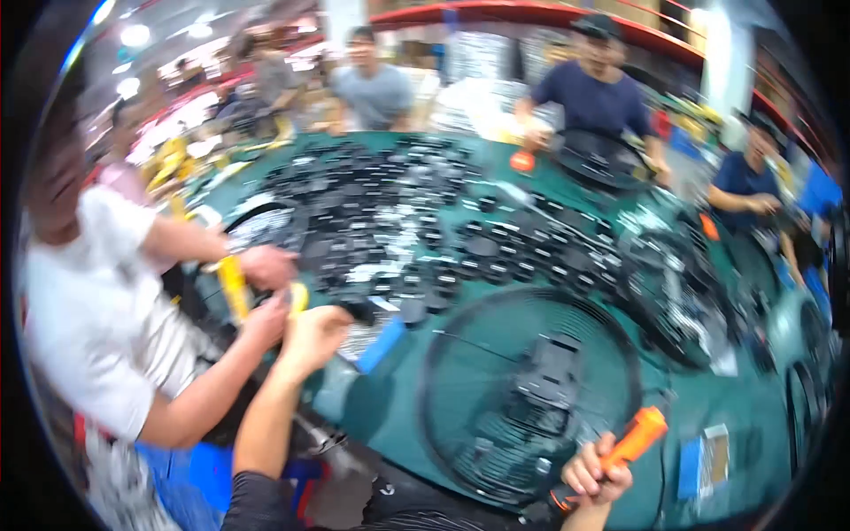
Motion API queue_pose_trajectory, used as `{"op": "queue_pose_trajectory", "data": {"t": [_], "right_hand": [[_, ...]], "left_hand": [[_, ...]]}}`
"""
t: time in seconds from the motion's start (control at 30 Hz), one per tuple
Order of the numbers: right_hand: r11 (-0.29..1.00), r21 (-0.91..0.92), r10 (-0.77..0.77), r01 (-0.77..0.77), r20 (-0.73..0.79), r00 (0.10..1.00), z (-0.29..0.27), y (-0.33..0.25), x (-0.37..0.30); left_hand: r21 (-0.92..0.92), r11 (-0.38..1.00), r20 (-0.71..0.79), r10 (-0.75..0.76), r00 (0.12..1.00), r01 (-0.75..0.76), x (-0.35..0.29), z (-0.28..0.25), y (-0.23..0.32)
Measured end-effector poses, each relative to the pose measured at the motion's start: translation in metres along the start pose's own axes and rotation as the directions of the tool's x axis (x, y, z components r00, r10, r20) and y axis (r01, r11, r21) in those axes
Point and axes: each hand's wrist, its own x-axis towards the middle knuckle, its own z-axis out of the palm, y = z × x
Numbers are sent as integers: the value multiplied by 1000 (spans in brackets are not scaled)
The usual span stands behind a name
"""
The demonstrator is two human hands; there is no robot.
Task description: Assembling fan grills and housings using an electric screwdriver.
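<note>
My right hand [595, 473] is closed around an orange-and-black power screwdriver [636, 437] at the lower right. Beside it on the green table lies a large round black wire fan grille [434, 416], with a dark plastic housing [551, 372] at its middle. My left hand [316, 338] reaches to the left, close to a co-worker's hands. A yellow thing [299, 299] shows right by its fingers. Motion blur hides whether my left fingers hold it.
Many small black round parts [354, 195] cover the green table's [372, 411] far half. Blue-edged boxes [382, 345] [704, 465] lie left and right. A white-shirted co-worker [106, 301] sits close at left; others work across the table. More black grilles [677, 292] stand at right.
</note>
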Motion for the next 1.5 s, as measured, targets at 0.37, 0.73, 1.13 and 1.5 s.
{"op": "queue_pose_trajectory", "data": {"t": [0.37,0.73,1.13,1.5], "right_hand": [[970,-144,203,-195,41,978,9,-19,-6],[979,-119,177,-164,111,978,13,-13,2],[990,-138,31,-41,-75,997,39,-27,-15],[513,-821,-643,-249,-560,523,67,-53,-102]], "left_hand": [[-850,514,122,-19,992,115,-62,25,26],[-896,376,183,-170,968,235,-76,69,34],[-836,544,-40,-199,979,77,-59,115,32],[-870,409,280,-47,959,275,-25,152,23]]}}
